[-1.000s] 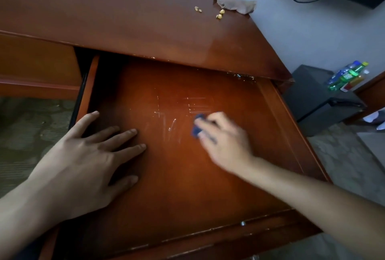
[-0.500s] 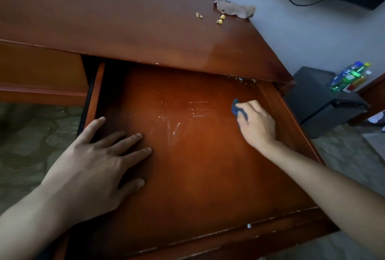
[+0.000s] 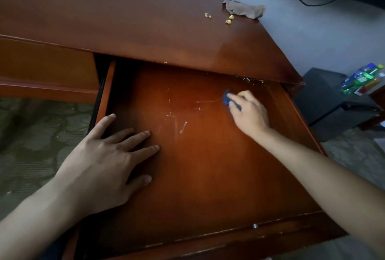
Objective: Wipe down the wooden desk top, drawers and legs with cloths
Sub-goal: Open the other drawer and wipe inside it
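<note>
The wooden desk top (image 3: 125,19) fills the upper part of the view, with its drawer (image 3: 208,176) pulled out below it. My right hand (image 3: 249,113) presses a small dark blue cloth (image 3: 228,98) onto the drawer floor near the back right corner; only a corner of the cloth shows past my fingers. My left hand (image 3: 104,163) lies flat with spread fingers on the drawer's left side, holding nothing. Pale scratch marks (image 3: 175,120) cross the drawer floor between my hands.
A crumpled brown cloth (image 3: 243,8) and yellow crumbs (image 3: 228,19) lie at the desk's far right corner. A dark box (image 3: 333,101) stands on the floor to the right, with plastic bottles (image 3: 362,78) behind it. Patterned carpet (image 3: 41,134) lies at the left.
My right hand has swept the blue cloth from the drawer's middle towards the back right, and has eased slightly back leftwards since. My left hand has stayed put.
</note>
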`<action>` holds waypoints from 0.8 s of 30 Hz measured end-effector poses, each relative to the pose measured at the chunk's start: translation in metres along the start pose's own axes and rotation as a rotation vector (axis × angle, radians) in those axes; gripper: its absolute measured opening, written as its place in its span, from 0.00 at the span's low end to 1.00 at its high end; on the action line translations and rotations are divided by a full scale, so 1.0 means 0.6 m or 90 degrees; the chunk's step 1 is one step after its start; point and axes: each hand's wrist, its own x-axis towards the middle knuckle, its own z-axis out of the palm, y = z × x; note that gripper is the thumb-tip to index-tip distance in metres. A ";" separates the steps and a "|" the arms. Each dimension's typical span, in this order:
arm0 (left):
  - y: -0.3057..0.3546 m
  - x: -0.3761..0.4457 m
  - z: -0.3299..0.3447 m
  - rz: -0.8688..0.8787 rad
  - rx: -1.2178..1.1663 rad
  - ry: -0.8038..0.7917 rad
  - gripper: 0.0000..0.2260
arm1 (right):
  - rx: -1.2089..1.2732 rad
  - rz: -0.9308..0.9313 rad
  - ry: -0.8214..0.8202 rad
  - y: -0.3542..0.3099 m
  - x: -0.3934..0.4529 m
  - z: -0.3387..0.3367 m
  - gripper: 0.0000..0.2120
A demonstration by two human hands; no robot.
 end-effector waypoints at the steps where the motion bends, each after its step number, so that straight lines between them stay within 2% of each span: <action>1: 0.001 0.000 0.000 -0.001 -0.001 0.001 0.29 | -0.019 0.061 -0.002 0.011 0.014 0.003 0.16; 2: 0.001 0.000 0.000 -0.003 -0.001 0.004 0.29 | -0.030 0.078 -0.005 0.008 0.020 0.006 0.16; 4: 0.000 0.000 0.001 -0.003 -0.002 0.004 0.28 | -0.007 0.015 -0.007 -0.036 0.008 0.012 0.16; 8: 0.001 0.002 0.006 -0.001 -0.011 0.013 0.29 | 0.163 -0.300 -0.092 -0.180 -0.122 -0.016 0.17; 11: 0.001 0.002 0.008 -0.001 -0.022 0.027 0.29 | 0.236 -0.463 -0.153 -0.204 -0.159 -0.042 0.17; 13: 0.000 0.002 0.006 -0.006 -0.019 0.031 0.29 | 0.182 -0.430 -0.110 -0.164 -0.116 -0.023 0.16; 15: -0.001 0.001 0.002 -0.020 -0.014 0.036 0.29 | 0.090 -0.262 -0.039 -0.104 -0.041 0.000 0.16; 17: 0.000 -0.001 0.000 -0.037 -0.018 0.042 0.29 | 0.022 -0.060 -0.040 -0.054 0.021 0.013 0.17; 19: 0.002 -0.002 0.000 -0.057 -0.038 0.062 0.28 | -0.005 0.025 -0.039 -0.044 0.050 0.023 0.18; 21: 0.003 -0.001 0.004 -0.076 -0.056 0.091 0.25 | -0.004 -0.014 -0.037 -0.089 0.046 0.028 0.18; 24: 0.004 0.001 0.014 -0.104 -0.089 0.150 0.17 | 0.116 -0.265 -0.077 -0.207 -0.047 0.015 0.18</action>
